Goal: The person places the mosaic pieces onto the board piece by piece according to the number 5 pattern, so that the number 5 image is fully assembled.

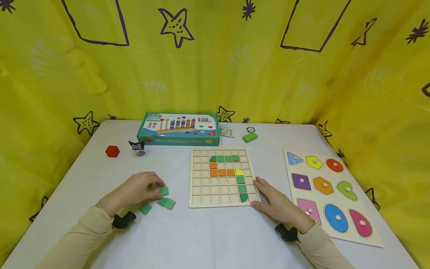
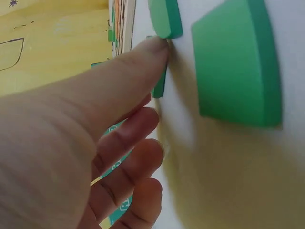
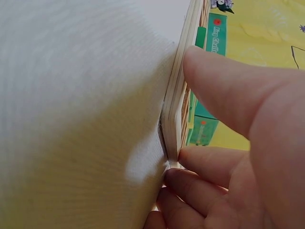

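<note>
My left hand (image 1: 136, 189) is at the left of the table, thumb and index finger pinching the edges of a small green tile (image 1: 164, 191). In the left wrist view the thumb covers part of this tile (image 2: 159, 86). More loose green tiles lie close by: two touching ones (image 1: 166, 203) and another (image 1: 145, 209) beneath the hand. A wooden grid board (image 1: 201, 196) lies in the middle, bearing green, orange (image 1: 222, 172) and yellow (image 1: 240, 172) tiles in a winding line. My right hand (image 1: 277, 203) rests its thumb and fairly straight fingers against the board's near right corner.
A shape puzzle board (image 1: 315, 207) with knobbed pieces lies at the right. Behind stand a Ring Challenge Game box (image 1: 178, 141), a small figurine (image 1: 137, 148), a red hexagonal block (image 1: 112, 151), a green block (image 1: 250, 138) and a round chip (image 1: 251, 129). Yellow curtains surround the table.
</note>
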Motion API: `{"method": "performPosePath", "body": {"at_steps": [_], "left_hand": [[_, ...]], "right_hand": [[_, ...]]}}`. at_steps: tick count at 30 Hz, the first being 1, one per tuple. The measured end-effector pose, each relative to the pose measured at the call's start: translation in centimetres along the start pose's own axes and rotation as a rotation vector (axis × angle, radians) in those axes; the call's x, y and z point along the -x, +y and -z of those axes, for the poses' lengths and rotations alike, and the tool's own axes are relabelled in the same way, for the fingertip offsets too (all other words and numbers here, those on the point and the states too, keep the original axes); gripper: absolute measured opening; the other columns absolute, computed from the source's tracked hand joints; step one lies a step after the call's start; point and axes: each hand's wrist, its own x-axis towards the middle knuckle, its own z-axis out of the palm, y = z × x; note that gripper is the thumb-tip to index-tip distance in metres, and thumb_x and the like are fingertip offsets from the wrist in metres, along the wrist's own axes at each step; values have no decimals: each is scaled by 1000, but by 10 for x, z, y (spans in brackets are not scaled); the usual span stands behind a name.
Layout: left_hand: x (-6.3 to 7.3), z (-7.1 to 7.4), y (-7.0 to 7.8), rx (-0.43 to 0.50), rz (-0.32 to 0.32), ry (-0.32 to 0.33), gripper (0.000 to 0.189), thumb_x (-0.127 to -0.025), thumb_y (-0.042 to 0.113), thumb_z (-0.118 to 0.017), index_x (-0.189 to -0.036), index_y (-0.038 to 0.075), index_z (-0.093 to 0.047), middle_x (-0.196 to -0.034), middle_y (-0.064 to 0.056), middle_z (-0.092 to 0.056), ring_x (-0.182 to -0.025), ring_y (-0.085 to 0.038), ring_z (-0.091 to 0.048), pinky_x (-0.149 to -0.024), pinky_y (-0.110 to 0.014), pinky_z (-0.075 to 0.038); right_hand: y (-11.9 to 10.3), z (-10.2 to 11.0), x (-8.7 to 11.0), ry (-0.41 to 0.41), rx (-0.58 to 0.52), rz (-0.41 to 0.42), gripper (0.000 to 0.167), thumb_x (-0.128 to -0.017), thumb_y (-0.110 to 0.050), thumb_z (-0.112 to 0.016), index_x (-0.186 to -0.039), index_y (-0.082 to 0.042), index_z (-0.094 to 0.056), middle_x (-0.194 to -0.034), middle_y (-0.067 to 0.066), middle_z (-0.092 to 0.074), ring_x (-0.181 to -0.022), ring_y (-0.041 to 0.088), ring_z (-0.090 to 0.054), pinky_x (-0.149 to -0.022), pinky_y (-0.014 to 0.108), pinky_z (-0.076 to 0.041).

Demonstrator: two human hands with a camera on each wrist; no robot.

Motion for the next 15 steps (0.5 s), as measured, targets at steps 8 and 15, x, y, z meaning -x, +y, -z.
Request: {"method": "performPosePath", "body": {"at_steps": [8, 15], "left_hand": [[3, -1, 2, -21, 30, 5, 25, -85, 24, -78, -105, 12, -72, -98, 6, -61, -85, -13, -55, -77, -32, -51], [-6, -5, 8, -18, 61, 25, 25, -85, 25, -78, -104, 11, -72, -94, 7, -63, -82, -13, -53, -76, -33, -49]], "right_hand": [[-2, -3, -3, -14, 7, -7, 74, -93, -36, -67, -147, 4, -36, -154, 22, -27, -139, 42, -26, -107, 57, -27], [1, 2, 0, -6, 11, -5, 74, -94, -37, -66, -147, 5, -36, -154, 23, -28, -139, 43, -26, -106, 57, -28]]}}
